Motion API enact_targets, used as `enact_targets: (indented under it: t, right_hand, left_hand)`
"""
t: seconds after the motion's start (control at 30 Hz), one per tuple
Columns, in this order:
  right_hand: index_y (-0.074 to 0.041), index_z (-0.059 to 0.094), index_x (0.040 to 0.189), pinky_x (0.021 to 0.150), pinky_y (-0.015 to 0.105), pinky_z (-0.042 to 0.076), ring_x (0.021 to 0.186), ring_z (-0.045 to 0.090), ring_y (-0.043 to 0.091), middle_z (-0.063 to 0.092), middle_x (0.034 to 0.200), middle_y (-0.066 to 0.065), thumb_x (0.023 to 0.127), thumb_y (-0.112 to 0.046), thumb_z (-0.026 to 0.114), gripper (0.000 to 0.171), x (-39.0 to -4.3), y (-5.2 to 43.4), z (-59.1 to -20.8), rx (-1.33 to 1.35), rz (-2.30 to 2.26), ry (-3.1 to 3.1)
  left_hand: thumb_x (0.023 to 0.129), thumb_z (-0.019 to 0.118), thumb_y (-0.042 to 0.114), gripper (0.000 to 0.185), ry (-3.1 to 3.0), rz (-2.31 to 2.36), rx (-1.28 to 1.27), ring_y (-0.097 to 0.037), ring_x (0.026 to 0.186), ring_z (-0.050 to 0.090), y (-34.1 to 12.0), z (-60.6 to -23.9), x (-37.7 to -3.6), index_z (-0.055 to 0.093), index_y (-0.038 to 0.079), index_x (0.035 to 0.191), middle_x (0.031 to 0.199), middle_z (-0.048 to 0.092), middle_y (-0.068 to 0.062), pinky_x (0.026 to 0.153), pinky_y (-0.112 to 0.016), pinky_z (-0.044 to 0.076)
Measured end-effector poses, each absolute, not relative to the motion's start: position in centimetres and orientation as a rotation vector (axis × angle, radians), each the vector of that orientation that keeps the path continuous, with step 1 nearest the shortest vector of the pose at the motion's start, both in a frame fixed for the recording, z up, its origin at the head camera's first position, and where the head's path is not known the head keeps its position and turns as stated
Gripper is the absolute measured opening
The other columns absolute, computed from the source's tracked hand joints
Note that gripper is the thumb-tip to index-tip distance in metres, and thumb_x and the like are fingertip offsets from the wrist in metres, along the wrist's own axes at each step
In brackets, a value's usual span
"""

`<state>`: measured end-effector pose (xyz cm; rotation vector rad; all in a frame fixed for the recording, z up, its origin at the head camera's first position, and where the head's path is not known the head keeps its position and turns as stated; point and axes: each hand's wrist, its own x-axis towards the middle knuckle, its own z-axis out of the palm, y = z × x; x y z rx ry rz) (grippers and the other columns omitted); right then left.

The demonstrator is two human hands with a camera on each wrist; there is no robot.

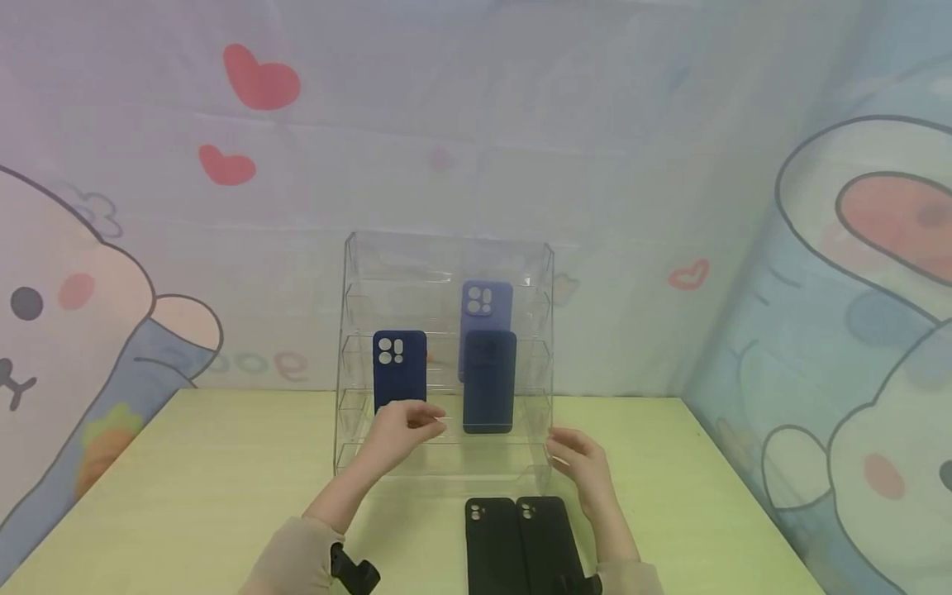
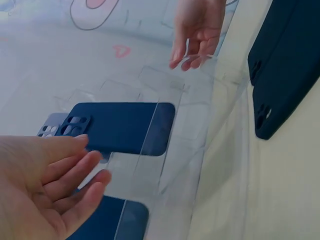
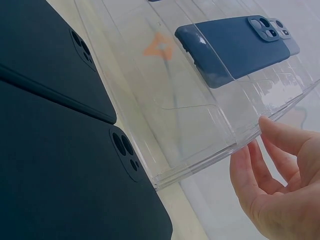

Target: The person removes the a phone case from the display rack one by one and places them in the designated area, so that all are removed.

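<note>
A clear acrylic tiered stand point(image 1: 446, 264) stands mid-table. On its steps lean a dark blue phone case point(image 1: 399, 368) on the left, a darker navy case point(image 1: 488, 382) on the right, and a lavender case point(image 1: 487, 307) behind the navy one. My left hand point(image 1: 422, 423) hovers open before the stand, just below the dark blue case point(image 2: 112, 222), holding nothing. Its fingers point(image 2: 75, 175) are relaxed. My right hand point(image 1: 563, 450) is open at the stand's lower right edge point(image 3: 240, 142), its fingertips point(image 3: 267, 125) close to the corner. Whether they touch is unclear.
Two black phone cases point(image 1: 494, 545) point(image 1: 549, 541) lie side by side on the pale green table point(image 1: 223, 479), just in front of the stand and near my right wrist. Cartoon-printed cloth walls point(image 1: 855, 330) close in the back and sides.
</note>
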<state>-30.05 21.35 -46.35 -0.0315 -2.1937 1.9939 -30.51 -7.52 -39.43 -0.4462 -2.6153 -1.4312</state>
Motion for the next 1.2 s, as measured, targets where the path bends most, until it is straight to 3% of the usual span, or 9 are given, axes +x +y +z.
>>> enact_targets:
  t: [0.4,0.73,0.97,1.2]
  right_hand:
    - [0.007,0.056,0.126,0.100,0.044,0.051,0.110,0.064,0.027,0.057,0.129,0.025,0.095,-0.010,0.062,0.036,-30.1,21.3,-46.6,-0.030,2.015,-2.179]
    - [0.007,0.055,0.129,0.102,0.045,0.050,0.112,0.063,0.026,0.054,0.134,0.026,0.095,-0.012,0.062,0.039,-30.0,21.4,-46.5,-0.023,2.008,-2.188]
    - [0.006,0.056,0.128,0.102,0.044,0.050,0.112,0.063,0.025,0.055,0.133,0.024,0.095,-0.013,0.062,0.038,-30.0,21.4,-46.6,-0.027,2.015,-2.188]
    - [0.008,0.054,0.129,0.102,0.045,0.050,0.115,0.061,0.032,0.056,0.132,0.024,0.095,-0.013,0.062,0.041,-30.1,21.5,-46.7,-0.010,2.024,-2.181]
  left_hand:
    - [0.096,0.063,0.013,0.028,-2.315,-1.451,-0.353,-0.032,0.113,0.061,-11.5,-36.0,-32.2,0.066,-0.001,0.119,0.120,0.067,-0.019,0.096,-0.045,0.052]
    - [0.095,0.064,0.012,0.032,-2.264,-1.294,-0.272,-0.036,0.118,0.058,-13.1,-34.9,-34.2,0.063,0.003,0.125,0.129,0.061,-0.020,0.087,-0.048,0.055]
    - [0.097,0.060,0.012,0.039,-2.339,-1.229,-0.260,-0.038,0.122,0.054,-13.5,-34.7,-35.1,0.055,0.000,0.134,0.132,0.058,-0.023,0.105,-0.054,0.041]
    - [0.100,0.054,0.012,0.043,-2.422,-1.155,-0.259,-0.039,0.119,0.058,-13.4,-34.6,-35.6,0.048,-0.002,0.141,0.137,0.056,-0.022,0.099,-0.052,0.047]
